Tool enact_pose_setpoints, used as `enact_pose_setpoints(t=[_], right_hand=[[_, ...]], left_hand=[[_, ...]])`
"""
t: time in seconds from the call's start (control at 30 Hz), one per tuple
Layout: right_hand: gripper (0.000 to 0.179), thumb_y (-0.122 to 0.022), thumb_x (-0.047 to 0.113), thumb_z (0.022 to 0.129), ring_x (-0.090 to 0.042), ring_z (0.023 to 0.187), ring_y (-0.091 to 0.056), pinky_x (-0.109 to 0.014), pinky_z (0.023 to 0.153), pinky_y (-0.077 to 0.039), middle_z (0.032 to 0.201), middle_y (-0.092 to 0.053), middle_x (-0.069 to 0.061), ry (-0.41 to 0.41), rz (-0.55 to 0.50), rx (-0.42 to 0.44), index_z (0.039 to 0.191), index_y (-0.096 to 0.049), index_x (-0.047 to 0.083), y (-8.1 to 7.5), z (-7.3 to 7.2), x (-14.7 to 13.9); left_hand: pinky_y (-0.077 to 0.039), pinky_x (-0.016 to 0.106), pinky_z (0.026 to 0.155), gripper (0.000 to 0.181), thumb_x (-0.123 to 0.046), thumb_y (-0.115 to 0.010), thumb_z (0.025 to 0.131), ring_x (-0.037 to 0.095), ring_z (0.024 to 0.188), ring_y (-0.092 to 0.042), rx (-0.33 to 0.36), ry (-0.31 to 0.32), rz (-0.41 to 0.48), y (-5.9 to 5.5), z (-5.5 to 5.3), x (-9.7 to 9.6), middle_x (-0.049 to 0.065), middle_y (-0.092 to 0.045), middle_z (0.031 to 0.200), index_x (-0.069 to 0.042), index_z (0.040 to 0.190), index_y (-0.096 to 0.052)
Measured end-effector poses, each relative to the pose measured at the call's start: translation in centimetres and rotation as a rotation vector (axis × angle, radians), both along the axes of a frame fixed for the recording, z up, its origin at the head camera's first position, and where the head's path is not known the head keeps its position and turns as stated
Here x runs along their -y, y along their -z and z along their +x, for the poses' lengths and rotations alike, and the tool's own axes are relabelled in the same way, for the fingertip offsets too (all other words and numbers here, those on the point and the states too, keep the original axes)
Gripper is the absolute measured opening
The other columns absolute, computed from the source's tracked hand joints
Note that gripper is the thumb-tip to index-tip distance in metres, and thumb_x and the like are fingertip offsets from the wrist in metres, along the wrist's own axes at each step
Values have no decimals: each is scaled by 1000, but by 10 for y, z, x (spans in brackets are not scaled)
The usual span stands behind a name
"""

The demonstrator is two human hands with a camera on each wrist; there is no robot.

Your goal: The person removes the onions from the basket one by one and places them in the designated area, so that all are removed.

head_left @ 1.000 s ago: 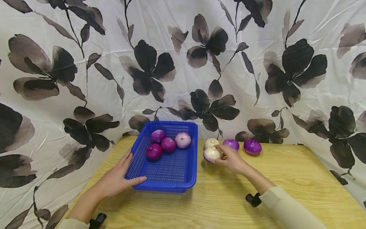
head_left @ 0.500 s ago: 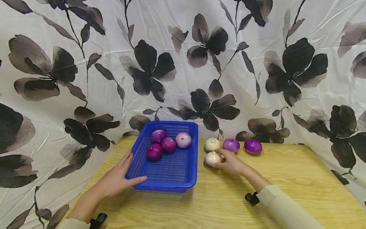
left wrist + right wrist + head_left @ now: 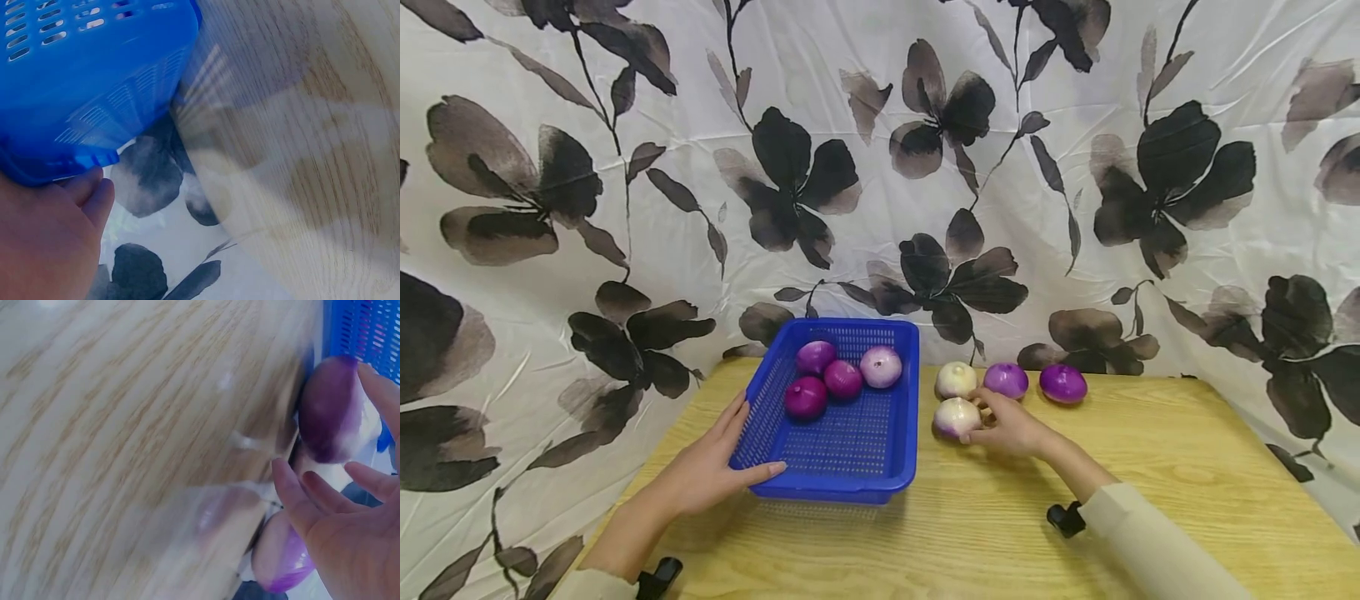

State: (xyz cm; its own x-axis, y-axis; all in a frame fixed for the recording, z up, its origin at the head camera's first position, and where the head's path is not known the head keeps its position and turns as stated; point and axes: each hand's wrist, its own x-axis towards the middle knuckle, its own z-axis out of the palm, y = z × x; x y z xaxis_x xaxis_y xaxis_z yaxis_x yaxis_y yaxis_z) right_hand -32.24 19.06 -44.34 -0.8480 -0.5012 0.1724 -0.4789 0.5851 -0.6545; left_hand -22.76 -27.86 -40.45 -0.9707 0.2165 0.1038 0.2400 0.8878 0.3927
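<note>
In the head view my left hand [image 3: 700,475] grips the left rim of a blue plastic basket [image 3: 901,450], its thumb reaching over the rim near the front corner. Fingers [image 3: 100,200] lie under that rim in the left wrist view. My right hand [image 3: 1009,427] is spread beside a white and purple onion [image 3: 955,418] that rests on the table. In the right wrist view the thumb touches or nearly touches this onion [image 3: 331,412], while the other fingers stand apart from it. Several red onions [image 3: 805,398] sit in the back half of the basket, one of them paler [image 3: 881,367].
Behind the nearest onion is a pale onion [image 3: 957,379]. Two purple onions, one lighter [image 3: 1006,381] and one darker [image 3: 1063,384], stand to its right along the back of the wooden table [image 3: 970,533]. A floral cloth [image 3: 865,208] hangs behind the table.
My right hand has moved slightly toward the front and right, and its fingers have loosened from the white and purple onion, which has come down nearer the front. The left hand and basket stay put.
</note>
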Motion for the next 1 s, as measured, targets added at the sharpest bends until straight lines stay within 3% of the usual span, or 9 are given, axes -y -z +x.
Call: enact_pose_setpoints(t=[0.27, 0.47, 0.67, 1.0], right_hand=[[77, -80, 25, 89, -48, 117, -61, -57, 99, -51, 142, -52, -33, 17, -1, 27, 145, -43, -11, -7, 7, -5], [79, -79, 27, 90, -51, 117, -59, -56, 96, -53, 144, -49, -34, -8, -10, 10, 147, -40, -12, -17, 11, -3], [77, -78, 30, 90, -51, 126, -54, -58, 99, -51, 143, -51, -32, -16, 15, -63, 146, -44, -11, -30, 16, 1], [66, -74, 27, 95, -44, 120, -58, -58, 98, -51, 138, -56, -25, -47, 38, -153, 147, -47, -4, -57, 11, 24]], left_hand=[[-32, 73, 108, 120, -74, -65, 85, 53, 148, -25, 13, -3, 6, 5, 2, 3, 19, -7, 171, 2, 162, -14], [-32, 73, 109, 121, -75, -65, 84, 52, 149, -25, 4, -5, 10, 4, 3, 4, 19, -7, 171, 2, 162, -14], [-34, 72, 107, 120, -74, -64, 85, 53, 148, -25, -5, -1, 6, 0, 5, 4, 20, -8, 171, 3, 162, -15], [-33, 72, 108, 120, -75, -65, 84, 51, 149, -25, 10, -9, 13, 3, 2, 3, 17, -6, 171, 0, 163, -13]])
